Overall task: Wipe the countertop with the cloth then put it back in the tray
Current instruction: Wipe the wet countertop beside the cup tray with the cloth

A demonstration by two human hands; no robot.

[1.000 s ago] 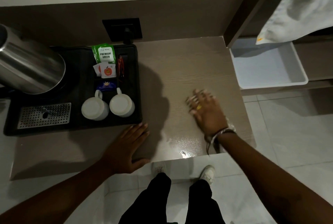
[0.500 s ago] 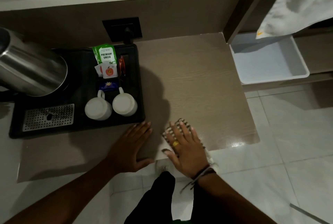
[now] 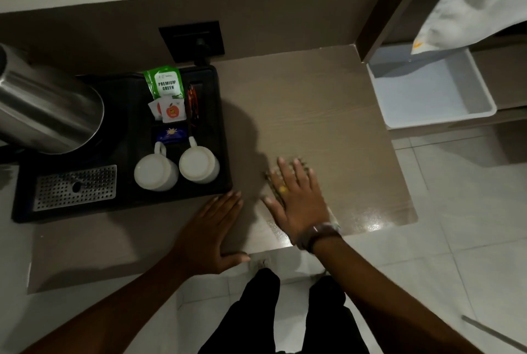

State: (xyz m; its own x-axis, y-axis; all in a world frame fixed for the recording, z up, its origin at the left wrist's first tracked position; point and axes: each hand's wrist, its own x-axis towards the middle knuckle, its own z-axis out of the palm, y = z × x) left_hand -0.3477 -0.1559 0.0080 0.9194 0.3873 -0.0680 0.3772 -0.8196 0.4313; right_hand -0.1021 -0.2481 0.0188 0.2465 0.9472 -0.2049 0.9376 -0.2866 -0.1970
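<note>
My right hand (image 3: 296,199) lies flat, fingers spread, pressing a small checked cloth (image 3: 305,165) onto the brown wood-grain countertop (image 3: 328,114). Only the cloth's edges show past my fingertips. My left hand (image 3: 211,236) rests flat and empty on the countertop near its front edge, just left of the right hand. A wet sheen (image 3: 368,219) marks the surface near the front right corner. The white tray (image 3: 479,97) stands on a lower shelf at the right, beyond the countertop's right edge.
A black tray (image 3: 125,199) at the left carries two white cups (image 3: 176,167), tea sachets (image 3: 166,84), a steel kettle (image 3: 45,111) and a perforated metal grate (image 3: 75,187). A white cloth (image 3: 473,0) hangs over the white tray. Tiled floor lies below the front edge.
My right hand swept the cloth from the right side toward the front edge by my left hand, then pushed it back away from me. The left hand stayed put.
</note>
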